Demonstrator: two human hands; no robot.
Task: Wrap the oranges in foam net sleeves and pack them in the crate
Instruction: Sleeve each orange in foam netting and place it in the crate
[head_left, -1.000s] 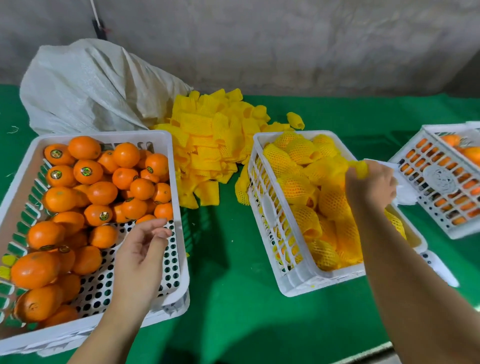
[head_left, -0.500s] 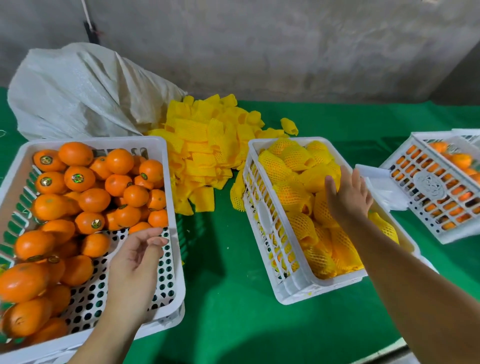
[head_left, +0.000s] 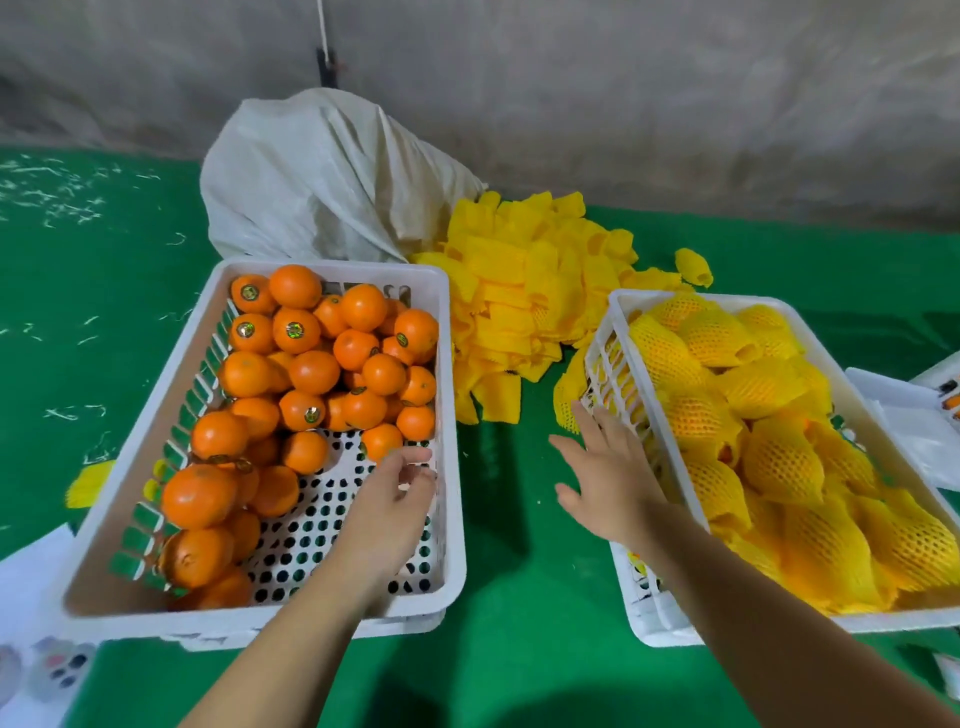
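Several bare oranges (head_left: 311, 371) fill the far and left parts of a white crate (head_left: 452, 467) on my left. My left hand (head_left: 387, 509) hovers inside that crate over its perforated floor, fingers loosely curled, holding nothing. A second white crate (head_left: 618, 312) on my right holds several oranges wrapped in yellow foam net sleeves (head_left: 779, 467). My right hand (head_left: 608, 467) is spread over the green cloth, beside that crate's left wall, empty. A pile of loose yellow foam net sleeves (head_left: 524, 301) lies beyond the gap between the crates.
A white woven sack (head_left: 322, 176) slumps at the back behind the left crate. One loose sleeve (head_left: 693, 266) lies apart from the pile. White foam pieces (head_left: 914, 421) sit at the right edge. A grey wall closes the far side of the green table (head_left: 519, 597).
My right hand has left the wrapped fruit in the right crate and swung left over the cloth between the crates, now empty. The view turned left. My left hand stayed in the left crate.
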